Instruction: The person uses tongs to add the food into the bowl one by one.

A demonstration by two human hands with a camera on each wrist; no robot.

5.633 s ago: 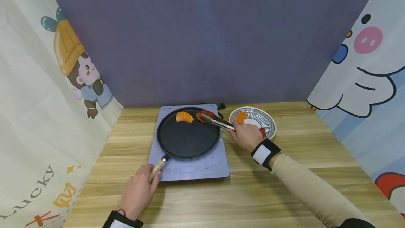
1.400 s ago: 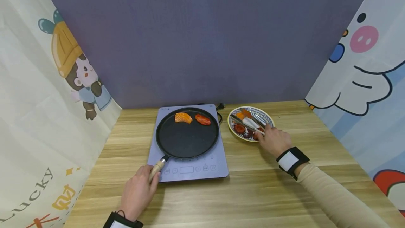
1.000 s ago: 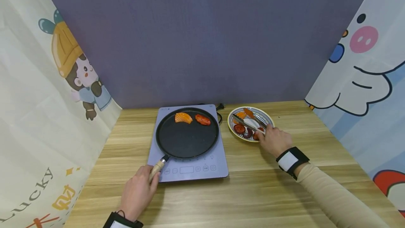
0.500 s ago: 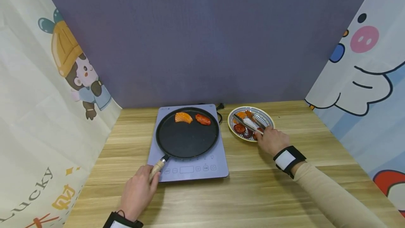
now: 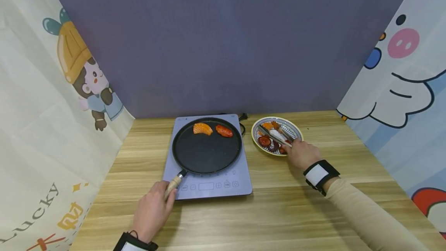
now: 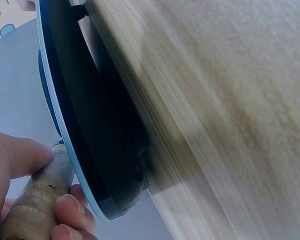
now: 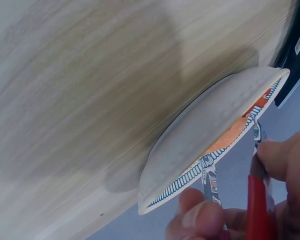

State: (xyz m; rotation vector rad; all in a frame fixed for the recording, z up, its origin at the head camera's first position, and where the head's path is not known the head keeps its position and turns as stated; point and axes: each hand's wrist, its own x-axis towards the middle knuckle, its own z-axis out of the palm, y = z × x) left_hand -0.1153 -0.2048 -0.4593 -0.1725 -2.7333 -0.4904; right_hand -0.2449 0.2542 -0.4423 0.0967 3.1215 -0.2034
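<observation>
My left hand (image 5: 153, 208) grips the wooden handle (image 5: 174, 185) of a flat black frying pan (image 5: 207, 154); in the left wrist view the thumb and fingers (image 6: 70, 210) wrap round it. An orange salmon-like slice (image 5: 202, 128) and a glossy red piece of food (image 5: 224, 131) lie near the pan's far edge. My right hand (image 5: 303, 153) holds metal tongs (image 5: 275, 136), their arms spread and reaching into a patterned plate (image 5: 298, 133). Orange, red and dark pieces lie there, among them a round red slice (image 5: 264, 141). Red shows on the tongs' handle (image 7: 260, 205) in the right wrist view.
The pan stands on a pale purple induction cooker (image 5: 240, 177), with the plate to its right on the wooden table (image 5: 278, 220). A black cable (image 5: 243, 117) lies behind the cooker. A dark panel (image 5: 223, 50) closes off the back; printed curtains (image 5: 31, 119) hang at both sides.
Since the earliest frame, the tongs have left the pan for the plate, and the red piece stays on the pan. Lately the tongs' arms have shifted slightly over the plate. My left hand keeps still.
</observation>
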